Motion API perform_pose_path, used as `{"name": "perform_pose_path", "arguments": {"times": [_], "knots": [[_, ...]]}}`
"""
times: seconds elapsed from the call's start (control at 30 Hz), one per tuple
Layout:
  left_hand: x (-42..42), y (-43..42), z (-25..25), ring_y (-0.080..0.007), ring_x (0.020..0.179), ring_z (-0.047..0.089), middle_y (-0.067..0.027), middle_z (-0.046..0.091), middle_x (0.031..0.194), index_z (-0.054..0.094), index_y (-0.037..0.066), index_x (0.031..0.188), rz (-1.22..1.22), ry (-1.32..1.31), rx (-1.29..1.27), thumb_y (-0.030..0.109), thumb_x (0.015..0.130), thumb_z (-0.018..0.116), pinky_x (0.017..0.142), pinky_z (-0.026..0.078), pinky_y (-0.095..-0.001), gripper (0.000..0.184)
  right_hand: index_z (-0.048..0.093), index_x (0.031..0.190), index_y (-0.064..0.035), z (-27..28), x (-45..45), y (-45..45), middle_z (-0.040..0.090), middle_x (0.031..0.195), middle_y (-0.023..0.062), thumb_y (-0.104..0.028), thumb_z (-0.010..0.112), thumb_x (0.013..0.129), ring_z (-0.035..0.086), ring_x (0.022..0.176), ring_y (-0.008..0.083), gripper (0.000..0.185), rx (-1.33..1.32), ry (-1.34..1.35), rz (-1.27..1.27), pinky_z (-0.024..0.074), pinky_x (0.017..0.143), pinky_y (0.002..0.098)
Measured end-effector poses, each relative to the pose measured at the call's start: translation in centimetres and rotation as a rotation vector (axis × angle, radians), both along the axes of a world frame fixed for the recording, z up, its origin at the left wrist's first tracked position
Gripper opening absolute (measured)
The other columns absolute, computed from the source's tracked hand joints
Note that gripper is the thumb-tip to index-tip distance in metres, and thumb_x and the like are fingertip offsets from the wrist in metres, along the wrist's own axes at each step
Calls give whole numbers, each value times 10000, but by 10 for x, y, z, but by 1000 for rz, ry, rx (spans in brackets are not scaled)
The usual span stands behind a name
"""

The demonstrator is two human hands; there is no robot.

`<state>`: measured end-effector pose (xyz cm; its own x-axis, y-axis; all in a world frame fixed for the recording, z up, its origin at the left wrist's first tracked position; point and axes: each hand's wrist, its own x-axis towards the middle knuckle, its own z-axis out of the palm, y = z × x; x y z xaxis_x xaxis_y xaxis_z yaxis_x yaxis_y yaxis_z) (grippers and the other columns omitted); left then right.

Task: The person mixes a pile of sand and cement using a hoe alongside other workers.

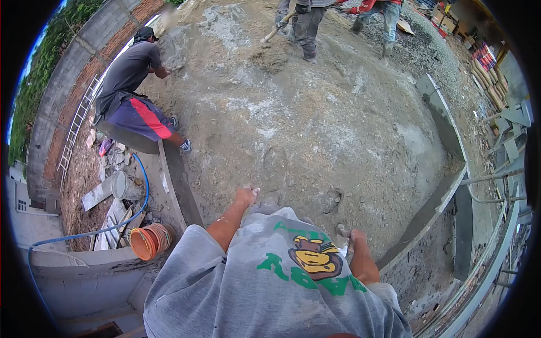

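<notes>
My left hand (246, 195) is in front of my grey shirt, low over the rough mound of sandy grey material (315, 135). Its fingers are curled in, with a small whitish bit at the fingertips; what they hold, if anything, is too small to make out. On the other side, my right hand (357, 238) is closed beside the shirt. A small rounded grey thing (342, 230) shows at its fingers, its kind unclear. Dents like footprints (332, 200) mark the surface between and ahead of my hands.
A person in a dark shirt (132, 67) bends at the left edge. Another person's legs (309, 34) and a wooden tool handle (279, 26) are ahead. Boards (420, 217) border the right side. An orange bucket (149, 242), a blue hose (121, 224) and a ladder (79, 127) are left.
</notes>
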<state>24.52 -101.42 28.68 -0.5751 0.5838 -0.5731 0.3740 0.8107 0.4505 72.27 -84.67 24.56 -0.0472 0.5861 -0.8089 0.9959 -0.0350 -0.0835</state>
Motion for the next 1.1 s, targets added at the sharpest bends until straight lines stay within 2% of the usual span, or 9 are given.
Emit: {"name": "perform_pose_path", "arguments": {"times": [0.33, 0.4, 0.53, 0.63, 0.77, 0.83, 0.93, 1.03, 1.1], "knots": [[-5, -15, -28, -139, 540, 593, -37, 621, 642, 582, 62, 808, 10, 27, 54, 298, 897, 506, 501, 458, -303, 264, 658, 991, -58, 1, -1, 4, 605, 1087, 176, -348, 516, 770, 584, 1035, 293, 391, -33, 0, -7, 456, 865, 409], [-2, -15, -22, -144, 555, 601, -36, 629, 648, 586, 70, 815, -13, 49, 4, 325, 899, 496, 523, 463, -308, 283, 658, 989, -55, -47, 18, 2, 605, 1089, 176, -340, 513, 772, 589, 1028, 291, 387, -59, 63, -118, 461, 855, 404], [5, -11, -4, -152, 605, 623, -34, 646, 659, 586, 84, 862, -24, 83, -84, 386, 898, 481, 585, 472, -314, 322, 632, 859, 3, -51, 20, 5, 624, 850, 176, -200, 599, 688, 623, 791, 301, 267, 4, 135, -126, 532, 599, 449], [7, -8, -1, -153, 633, 632, -29, 652, 665, 582, 91, 890, -61, 136, -114, 407, 896, 479, 617, 473, -317, 333, 630, 860, 7, 23, -11, 3, 626, 848, 172, -195, 602, 683, 623, 791, 300, 270, -130, 116, -402, 531, 603, 451], [11, -4, 10, -151, 628, 633, -35, 650, 676, 578, 73, 886, -74, 175, -124, 385, 900, 487, 607, 476, -309, 325, 653, 891, -10, -44, 14, 6, 642, 948, 174, -252, 575, 705, 623, 891, 288, 315, -61, 74, -246, 497, 737, 408], [8, -9, -2, -150, 619, 632, -43, 647, 682, 573, 56, 880, 6, 84, -48, 360, 901, 497, 596, 477, -302, 313, 666, 911, -30, -5, 1, 4, 641, 997, 172, -323, 516, 763, 608, 983, 292, 361, -19, 48, -116, 460, 825, 405], [3, -10, -17, -148, 606, 630, -52, 640, 684, 565, 36, 876, 27, 39, 0, 322, 902, 506, 581, 478, -292, 293, 668, 865, -23, -18, 7, 3, 660, 921, 165, -304, 527, 759, 644, 881, 280, 331, 50, 53, -88, 478, 767, 393], [-3, -12, -21, -149, 605, 631, -57, 641, 689, 562, 30, 883, 16, 31, 16, 313, 903, 500, 581, 479, -294, 290, 655, 815, -15, 62, -26, 2, 656, 822, 174, -272, 543, 752, 653, 748, 263, 287, -68, 81, -143, 488, 683, 378], [-3, -12, -22, -214, 714, 623, -100, 644, 771, 586, 49, 909, 32, 24, 9, 354, 881, 508, 653, 475, -339, 316, 640, 773, -10, 62, -26, 0, 633, 744, 167, -245, 563, 740, 633, 661, 256, 250, -59, 112, -250, 481, 621, 377]]}}
